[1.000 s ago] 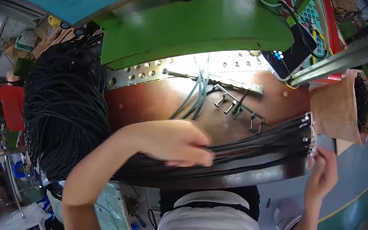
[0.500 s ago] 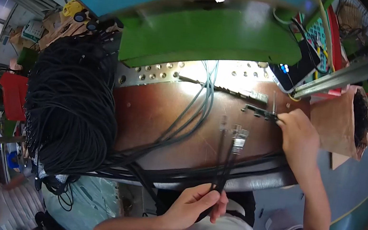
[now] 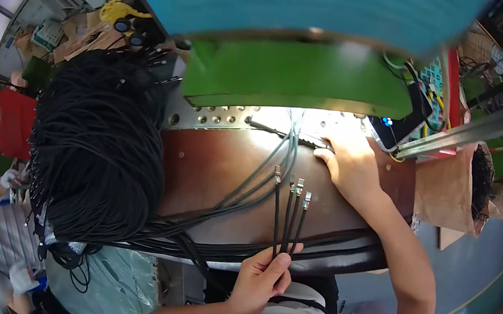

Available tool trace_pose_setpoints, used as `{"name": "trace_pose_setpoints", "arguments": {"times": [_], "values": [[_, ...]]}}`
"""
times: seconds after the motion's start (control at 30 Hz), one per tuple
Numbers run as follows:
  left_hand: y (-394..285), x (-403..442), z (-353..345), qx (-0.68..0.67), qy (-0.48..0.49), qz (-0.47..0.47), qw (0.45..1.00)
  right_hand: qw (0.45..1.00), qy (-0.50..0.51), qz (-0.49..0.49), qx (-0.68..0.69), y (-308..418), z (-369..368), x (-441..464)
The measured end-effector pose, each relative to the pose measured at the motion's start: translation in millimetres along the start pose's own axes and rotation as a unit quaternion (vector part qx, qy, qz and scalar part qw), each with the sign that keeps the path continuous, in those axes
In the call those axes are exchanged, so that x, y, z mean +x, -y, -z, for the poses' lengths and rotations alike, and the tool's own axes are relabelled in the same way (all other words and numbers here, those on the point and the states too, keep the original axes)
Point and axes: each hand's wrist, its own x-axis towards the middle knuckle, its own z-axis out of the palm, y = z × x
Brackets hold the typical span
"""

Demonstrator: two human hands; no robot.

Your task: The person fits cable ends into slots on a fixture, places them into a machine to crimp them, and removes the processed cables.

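Several black cables (image 3: 288,225) rise fanned out from my left hand (image 3: 265,277), its thumb and fingers closed round them. Small metal plug ends (image 3: 300,184) with coloured wires showing top the cables, above the brown bench top. My right hand (image 3: 354,170) is farther back under the bright light, thumb and forefinger closed at the right end of a long dark strip (image 3: 275,130). Glare and the hand itself hide its other fingers and that end of the strip. Thin grey cables (image 3: 292,140) cross over the strip.
A large bundle of black cables (image 3: 97,152) lies at the left of the bench (image 3: 216,171). A green housing (image 3: 303,80) overhangs the back. On the right are a phone-like device (image 3: 395,124), a metal rail (image 3: 472,136) and a brown paper bag (image 3: 447,188). Another person's gloved hand (image 3: 21,278) shows lower left.
My right hand has moved back and left to the long strip; the short dark piece it held no longer shows. In my left hand the cable ends have spread apart.
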Motion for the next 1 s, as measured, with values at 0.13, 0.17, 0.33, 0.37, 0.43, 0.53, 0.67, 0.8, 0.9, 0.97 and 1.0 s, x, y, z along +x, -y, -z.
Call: {"name": "trace_pose_setpoints", "arguments": {"times": [0.13,0.17,0.33,0.37,0.43,0.53,0.67,0.8,0.9,0.97,1.0], "values": [[-3,0,3,-0.015,-0.014,-0.01,1.0,0.995,-0.002,0.046,0.09,0,24,-26],[-1,3,0,-0.027,-0.01,-0.008,1.0,0.997,0.028,0.038,0.064,10,36,-32],[-11,5,-3,-0.042,0.042,0.072,0.996,0.986,-0.024,0.157,0.043,57,39,-35],[-11,1,-4,-0.03,0.02,0.029,0.999,0.989,-0.042,0.117,0.083,57,34,-39],[-11,-3,-5,-0.017,-0.035,-0.075,0.996,0.981,-0.077,0.059,0.166,56,27,-33],[-19,-11,15,0.004,-0.009,-0.075,0.997,0.976,-0.051,0.038,0.207,62,13,-26],[-24,-9,17,-0.05,0.037,-0.011,0.998,0.98,-0.017,0.042,0.192,67,16,-21],[-22,-5,15,-0.075,0.072,0.017,0.994,0.989,-0.006,0.102,0.111,60,25,-21],[-23,-1,12,-0.079,0.103,0.039,0.991,0.987,-0.037,0.152,0.042,66,42,-16],[-33,-3,1,-0.064,0.124,0.083,0.987,0.983,-0.016,0.178,0.049,67,46,-15],[-32,-6,1,0.093,0.1,-0.062,0.989,0.986,-0.035,0.141,0.081,62,43,-20]]}}
